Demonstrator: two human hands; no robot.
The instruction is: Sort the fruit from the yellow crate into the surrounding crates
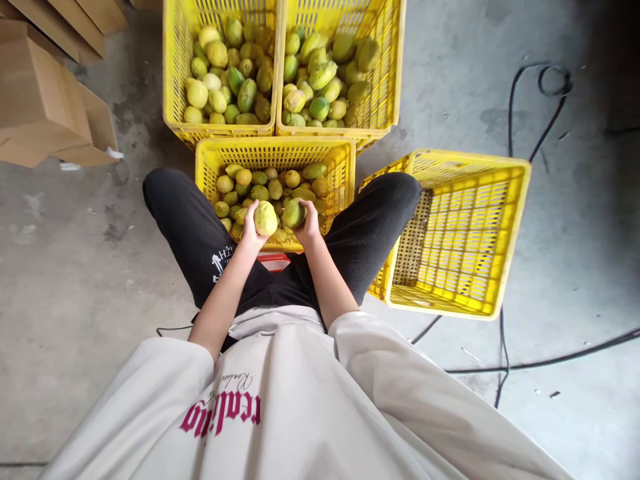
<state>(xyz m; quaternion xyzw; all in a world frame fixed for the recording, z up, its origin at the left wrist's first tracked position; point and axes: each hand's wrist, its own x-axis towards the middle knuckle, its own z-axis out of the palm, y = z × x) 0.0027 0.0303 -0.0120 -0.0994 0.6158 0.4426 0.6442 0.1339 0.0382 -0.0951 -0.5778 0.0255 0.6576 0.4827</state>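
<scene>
My left hand (252, 228) is closed around the side of a bumpy, pale yellow oval fruit (266, 219). A greener oval fruit (294, 213) is in my right hand (311, 225), with its fingers mostly hidden behind it. The two fruits are held side by side, a small gap apart, over the near yellow crate (201, 167) between my knees. In that crate lie many yellow and green fruits (274, 189) of similar shape; I cannot tell their exact kind.
Beyond stand a left yellow crate (171, 67) and a right yellow crate (397, 67), both holding such fruits. By my right knee, another yellow crate (465, 233) tilts. Cardboard boxes (45, 93) stand at the upper left. A black cable (565, 360) crosses the concrete floor.
</scene>
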